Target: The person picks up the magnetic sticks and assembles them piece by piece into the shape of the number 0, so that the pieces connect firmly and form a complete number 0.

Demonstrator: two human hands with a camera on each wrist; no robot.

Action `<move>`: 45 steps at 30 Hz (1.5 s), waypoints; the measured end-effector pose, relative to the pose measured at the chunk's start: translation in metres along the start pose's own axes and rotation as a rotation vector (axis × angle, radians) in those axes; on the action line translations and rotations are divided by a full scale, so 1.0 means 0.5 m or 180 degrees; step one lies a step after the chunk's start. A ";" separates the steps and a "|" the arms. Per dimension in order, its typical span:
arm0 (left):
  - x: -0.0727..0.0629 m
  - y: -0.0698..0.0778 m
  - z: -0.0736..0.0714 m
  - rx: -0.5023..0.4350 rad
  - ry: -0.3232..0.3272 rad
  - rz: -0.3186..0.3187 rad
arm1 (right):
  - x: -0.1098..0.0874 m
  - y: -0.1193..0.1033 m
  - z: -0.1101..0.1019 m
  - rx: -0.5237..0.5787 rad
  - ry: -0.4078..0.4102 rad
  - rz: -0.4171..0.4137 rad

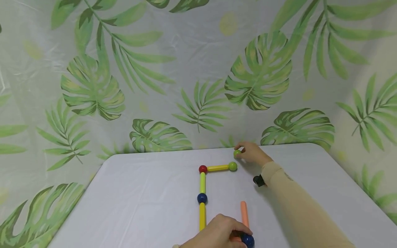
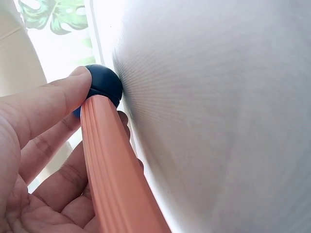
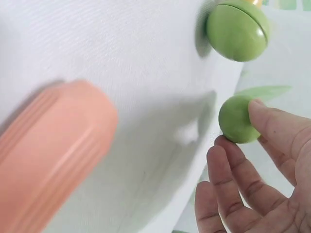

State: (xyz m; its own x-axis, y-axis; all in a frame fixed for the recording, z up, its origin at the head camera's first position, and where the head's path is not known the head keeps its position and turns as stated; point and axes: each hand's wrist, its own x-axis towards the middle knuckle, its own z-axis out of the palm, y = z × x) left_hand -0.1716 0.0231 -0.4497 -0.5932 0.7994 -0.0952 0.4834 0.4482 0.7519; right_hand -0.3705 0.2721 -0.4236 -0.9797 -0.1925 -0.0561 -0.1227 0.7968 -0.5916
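Observation:
My right hand (image 1: 252, 154) pinches a small green ball (image 3: 238, 119) between thumb and fingers near the table's far edge. Close by, a second green ball (image 1: 232, 166) ends a yellow rod (image 1: 218, 168), which joins a red ball (image 1: 203, 169). From there a lime rod (image 1: 203, 182) runs toward me to a blue ball (image 1: 202, 198), then another yellow rod (image 1: 202, 216). My left hand (image 1: 220, 230) pinches a dark blue ball (image 2: 104, 82) at the near side; a salmon rod (image 2: 119, 165) meets it. Another salmon rod (image 1: 244, 213) points away from that ball.
White cloth covers the table (image 1: 149, 193), and a leaf-patterned sheet (image 1: 198, 69) hangs behind its far edge. A black device (image 1: 258, 181) sits at my right wrist. My right sleeve (image 1: 304, 206) reaches across the table's right side.

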 end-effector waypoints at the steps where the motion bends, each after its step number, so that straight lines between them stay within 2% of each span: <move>1: 0.000 0.001 0.000 0.0006 -0.0001 -0.0007 | -0.006 -0.001 -0.004 0.0008 0.0007 -0.0001; 6: -0.001 0.001 -0.001 0.0142 0.0011 0.0042 | -0.031 0.000 -0.017 0.0010 0.0049 -0.0099; 11: -0.002 0.000 -0.002 0.0058 -0.0016 0.0027 | -0.059 0.004 -0.027 0.0004 0.0074 -0.0292; 20: -0.001 0.003 -0.003 -0.0064 -0.0054 -0.0052 | -0.121 0.002 -0.034 0.0042 -0.0064 -0.0392; 32: -0.001 0.006 -0.003 -0.0027 -0.0028 -0.0045 | -0.191 -0.014 -0.010 0.0196 -0.0347 -0.0566; 38: -0.001 0.006 -0.002 -0.0129 -0.0024 -0.0066 | -0.210 -0.022 0.002 0.0370 -0.0454 -0.0563; 45: -0.002 0.005 -0.001 -0.0091 0.0002 -0.0002 | -0.224 -0.018 0.020 0.0407 -0.0510 -0.0627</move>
State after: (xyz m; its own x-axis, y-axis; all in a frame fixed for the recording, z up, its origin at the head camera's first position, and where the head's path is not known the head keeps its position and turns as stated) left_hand -0.1699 0.0232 -0.4473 -0.5939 0.7989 -0.0951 0.4646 0.4370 0.7702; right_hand -0.2581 0.2808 -0.4203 -0.9002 -0.4326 -0.0503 -0.2772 0.6583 -0.6999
